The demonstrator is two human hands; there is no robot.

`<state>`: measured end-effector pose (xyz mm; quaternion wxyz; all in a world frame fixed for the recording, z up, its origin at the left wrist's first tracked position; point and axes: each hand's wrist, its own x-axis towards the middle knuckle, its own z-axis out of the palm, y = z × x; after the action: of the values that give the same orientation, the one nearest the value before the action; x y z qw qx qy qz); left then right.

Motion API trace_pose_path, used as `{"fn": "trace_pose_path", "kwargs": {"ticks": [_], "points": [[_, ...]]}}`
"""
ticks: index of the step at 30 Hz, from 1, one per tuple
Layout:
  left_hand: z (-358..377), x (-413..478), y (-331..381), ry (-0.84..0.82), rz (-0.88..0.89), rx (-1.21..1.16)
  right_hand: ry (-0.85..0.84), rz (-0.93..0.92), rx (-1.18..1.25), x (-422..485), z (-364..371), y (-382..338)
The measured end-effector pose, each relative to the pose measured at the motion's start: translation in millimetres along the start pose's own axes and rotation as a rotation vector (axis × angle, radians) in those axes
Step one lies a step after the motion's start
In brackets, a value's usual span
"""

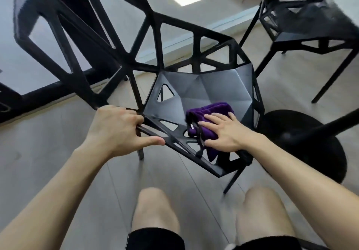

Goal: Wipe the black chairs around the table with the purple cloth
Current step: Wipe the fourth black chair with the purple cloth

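purple cloth (208, 111): probably soft and light; lies on front of the black chair (196, 92) seat.
right hand (225, 131): your fingers straight, pressing the cloth flat.
left hand (116, 129): your fingers curl round the seat's near rim, a stiff hold.

Chair seat (204, 94) rear is open, lattice back (155, 22) walls far and left sides (narrow gaps), 2nd chair (310, 16) and table base (310, 143) crowd right.

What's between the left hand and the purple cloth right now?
Only bare chair seat: its black front strip with triangular cut-outs runs from the left hand to the purple cloth, in the head view.
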<state>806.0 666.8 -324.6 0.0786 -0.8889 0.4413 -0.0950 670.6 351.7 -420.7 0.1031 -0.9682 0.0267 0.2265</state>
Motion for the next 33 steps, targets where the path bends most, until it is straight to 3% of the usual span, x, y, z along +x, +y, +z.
{"fn": "trace_pose_path", "kwargs": {"ticks": [2, 7, 13, 17, 22, 33], "points": [[-4, 1, 1, -0.102, 0.001, -0.014, -0.052, 0.036, -0.029, -14, -3, -1], [-12, 7, 6, -0.298, 0.031, -0.014, 0.102, 0.256, 0.011, -43, 17, -40], [-14, 6, 13, -0.377, 0.011, -0.061, 0.085, 0.438, 0.226, -77, -16, -72], [-23, 6, 29, -0.533, 0.006, -0.038, 0.105, 0.549, 0.327, -142, -36, -72], [-22, -16, 69, -0.591, -0.028, -0.052, 0.083, 0.69, 0.441, -217, -47, -67], [-65, -63, 118, -0.8, 0.111, -0.181, 0.071, 0.915, 0.59, -315, -54, -104]]}}
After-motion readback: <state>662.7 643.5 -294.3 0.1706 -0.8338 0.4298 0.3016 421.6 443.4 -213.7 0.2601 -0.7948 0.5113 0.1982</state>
